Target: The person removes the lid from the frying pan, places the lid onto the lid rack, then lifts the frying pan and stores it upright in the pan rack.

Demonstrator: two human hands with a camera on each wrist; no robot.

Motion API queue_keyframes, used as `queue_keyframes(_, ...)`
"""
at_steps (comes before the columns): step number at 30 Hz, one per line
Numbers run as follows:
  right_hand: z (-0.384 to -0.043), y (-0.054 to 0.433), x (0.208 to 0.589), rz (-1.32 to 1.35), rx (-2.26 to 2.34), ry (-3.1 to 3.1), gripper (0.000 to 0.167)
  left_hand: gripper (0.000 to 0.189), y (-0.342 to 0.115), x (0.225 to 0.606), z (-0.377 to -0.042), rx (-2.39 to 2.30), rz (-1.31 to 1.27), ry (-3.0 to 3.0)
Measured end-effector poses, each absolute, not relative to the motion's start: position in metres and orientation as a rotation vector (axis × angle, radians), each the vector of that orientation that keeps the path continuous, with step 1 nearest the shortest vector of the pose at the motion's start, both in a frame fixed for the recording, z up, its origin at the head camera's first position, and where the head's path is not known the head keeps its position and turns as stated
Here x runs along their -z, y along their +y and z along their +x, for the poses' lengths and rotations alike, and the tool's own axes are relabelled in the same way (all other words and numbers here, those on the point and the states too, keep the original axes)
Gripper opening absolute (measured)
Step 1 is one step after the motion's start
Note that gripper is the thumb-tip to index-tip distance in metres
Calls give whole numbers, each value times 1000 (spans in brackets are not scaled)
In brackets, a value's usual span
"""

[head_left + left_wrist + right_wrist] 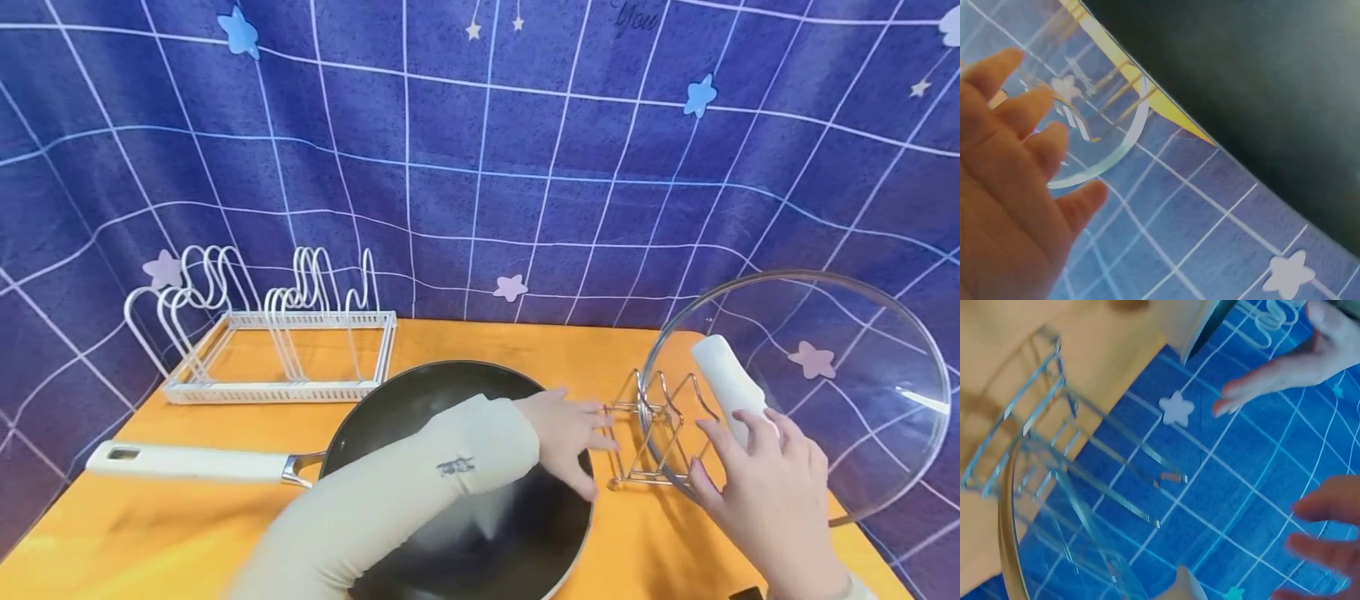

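A glass lid (885, 367) with a metal rim and a white handle (729, 379) stands on edge in a small wire rack (660, 477). My right hand (776, 492) is close to that handle, its fingers spread and loosely bent around nothing. In the right wrist view the fingertips (1325, 550) show apart from the handle. My left hand (566, 429) reaches over the right rim of a dark wok (487, 533), fingers stretched toward the rack and holding nothing. The left sleeve hides part of the wok.
The wok's white handle (195, 461) points left over the orange table (187, 533). At the back left stands a white rack (277, 392) with curved wire dividers. A blue curtain (465, 208) with a grid and stars hangs behind the table.
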State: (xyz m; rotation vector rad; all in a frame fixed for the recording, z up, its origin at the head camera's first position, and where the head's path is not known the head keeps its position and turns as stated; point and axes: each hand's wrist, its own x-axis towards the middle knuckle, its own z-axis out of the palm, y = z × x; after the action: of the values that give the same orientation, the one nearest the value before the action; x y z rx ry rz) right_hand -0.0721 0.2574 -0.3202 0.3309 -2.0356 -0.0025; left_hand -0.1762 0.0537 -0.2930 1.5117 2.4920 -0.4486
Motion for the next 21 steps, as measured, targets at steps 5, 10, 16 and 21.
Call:
queue_keyframes(5,-71,248,331,559,-119,-1900,47,62,23,293,-155,623,1518,2445)
queue_keyframes(10,-78,238,350,635,-184,-1945,48,55,-30,294,-155,486,1491,2546)
queue_keyframes(16,-83,227,371,653,-248,-2012,50,49,-93,288,-158,278,1427,2718)
queue_keyframes(21,-77,215,378,628,-382,-2181,23,47,-144,288,-147,8,1355,2808)
